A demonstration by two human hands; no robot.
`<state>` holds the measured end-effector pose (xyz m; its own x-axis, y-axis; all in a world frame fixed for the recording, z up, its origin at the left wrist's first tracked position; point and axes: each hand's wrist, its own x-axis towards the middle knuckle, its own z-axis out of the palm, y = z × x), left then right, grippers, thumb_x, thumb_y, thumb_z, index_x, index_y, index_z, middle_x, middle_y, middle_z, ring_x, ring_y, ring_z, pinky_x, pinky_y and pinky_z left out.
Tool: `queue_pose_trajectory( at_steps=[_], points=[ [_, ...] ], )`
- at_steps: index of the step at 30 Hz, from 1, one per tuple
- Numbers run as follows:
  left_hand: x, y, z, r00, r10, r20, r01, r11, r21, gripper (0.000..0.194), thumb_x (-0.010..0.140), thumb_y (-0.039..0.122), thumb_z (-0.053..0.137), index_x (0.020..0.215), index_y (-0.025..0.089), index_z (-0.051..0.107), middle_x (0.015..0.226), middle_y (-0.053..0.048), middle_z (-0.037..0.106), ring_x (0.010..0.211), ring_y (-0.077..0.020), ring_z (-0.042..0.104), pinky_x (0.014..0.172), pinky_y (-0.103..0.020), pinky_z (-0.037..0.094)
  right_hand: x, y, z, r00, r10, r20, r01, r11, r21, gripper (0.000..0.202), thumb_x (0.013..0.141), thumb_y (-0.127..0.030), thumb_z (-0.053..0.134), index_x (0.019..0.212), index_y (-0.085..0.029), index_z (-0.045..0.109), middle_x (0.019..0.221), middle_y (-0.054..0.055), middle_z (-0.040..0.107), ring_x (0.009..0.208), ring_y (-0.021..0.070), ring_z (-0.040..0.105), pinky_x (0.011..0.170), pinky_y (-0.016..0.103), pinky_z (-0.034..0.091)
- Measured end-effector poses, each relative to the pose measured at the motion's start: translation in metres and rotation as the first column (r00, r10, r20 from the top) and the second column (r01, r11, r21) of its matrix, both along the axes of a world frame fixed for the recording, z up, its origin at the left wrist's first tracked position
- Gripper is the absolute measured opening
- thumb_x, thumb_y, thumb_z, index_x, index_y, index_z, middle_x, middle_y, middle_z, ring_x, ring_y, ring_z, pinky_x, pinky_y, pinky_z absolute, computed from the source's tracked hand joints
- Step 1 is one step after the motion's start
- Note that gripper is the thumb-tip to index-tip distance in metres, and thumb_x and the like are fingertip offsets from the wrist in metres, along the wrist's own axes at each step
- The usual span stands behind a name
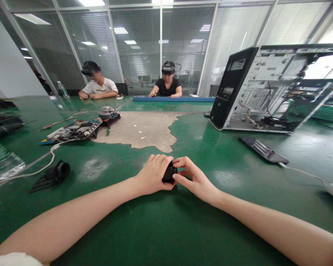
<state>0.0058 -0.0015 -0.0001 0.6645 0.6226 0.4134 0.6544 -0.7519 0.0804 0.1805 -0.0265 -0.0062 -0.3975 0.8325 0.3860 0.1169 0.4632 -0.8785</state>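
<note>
Black ring-ended part (58,172) on green tabletop (144,229), left hand (153,175) curled around small black object (169,173), object between both hands, right hand (200,183) partly open, thumb and fingertips pinching object's right end, open-sided computer case (234,88) farther right.

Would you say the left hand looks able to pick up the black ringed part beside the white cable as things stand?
Probably not: the left hand is holding a small black part, though nothing seems to block its way to the black ringed part.
</note>
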Motion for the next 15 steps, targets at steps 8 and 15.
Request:
queue_pose_trajectory(
  at_steps=[8, 15],
  points=[
    [0.0, -0.0006, 0.0005, 1.0, 0.0, -0.002, 0.0, 1.0, 0.006, 0.058, 0.066, 0.039, 0.058, 0.113, 0.014, 0.036, 0.103, -0.01, 0.053, 0.092, -0.0259, 0.048, 0.076, -0.037, 0.033, -0.0012, 0.0017, 0.0009, 0.998, -0.039, 0.04, 0.045, 0.987, -0.152, 0.026, 0.078, -0.026, 0.056, 0.101, -0.022, 0.044, 0.1, 0.004, 0.05, 0.096, 0.0177, 0.052, 0.075, 0.033, 0.052],
    [0.0001, -0.001, 0.0007, 1.0, 0.006, -0.014, -0.006, 1.0, 0.012, 0.059, 0.065, 0.037, 0.059, 0.114, 0.013, 0.036, 0.104, -0.01, 0.053, 0.092, -0.0261, 0.048, 0.076, -0.037, 0.033, 0.0009, 0.0003, -0.0004, 1.0, 0.012, -0.004, -0.012, 0.998, -0.058, 0.02, 0.078, -0.025, 0.057, 0.095, -0.022, 0.048, 0.098, 0.002, 0.048, 0.094, 0.0156, 0.051, 0.076, 0.03, 0.052]
  ],
)
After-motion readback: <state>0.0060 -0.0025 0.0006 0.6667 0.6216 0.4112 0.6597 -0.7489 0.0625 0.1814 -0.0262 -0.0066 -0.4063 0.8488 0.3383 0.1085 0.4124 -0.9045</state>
